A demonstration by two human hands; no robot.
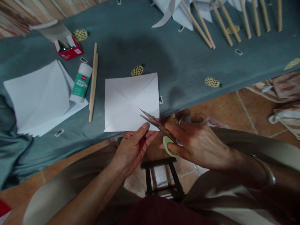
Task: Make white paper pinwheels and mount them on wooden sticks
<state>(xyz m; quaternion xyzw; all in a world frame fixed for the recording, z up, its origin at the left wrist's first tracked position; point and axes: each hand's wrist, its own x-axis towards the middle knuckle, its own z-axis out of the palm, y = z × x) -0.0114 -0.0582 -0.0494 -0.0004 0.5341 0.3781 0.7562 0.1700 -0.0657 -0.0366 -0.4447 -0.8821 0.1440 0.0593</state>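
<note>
A white sheet of paper (126, 106) with diagonal lines, some of them cut from the corners, lies at the table's front edge. My left hand (136, 143) pinches its near edge, thumb on top and fingers beneath. In my right hand (194, 140) is a pair of scissors (170, 143) with pale green handles. Their blades are parted at the paper's near right corner, one above the sheet; part of the other blade is hard to follow. My right thumb goes through a handle loop.
On the teal tablecloth (187, 62) are a stack of white paper (37, 100), a glue stick (81, 82), two wooden sticks (93, 82) and a red box (69, 48) of small metal pieces. Paper pinwheels (185, 17) on sticks lie at the back right. A dark stool (161, 181) stands below.
</note>
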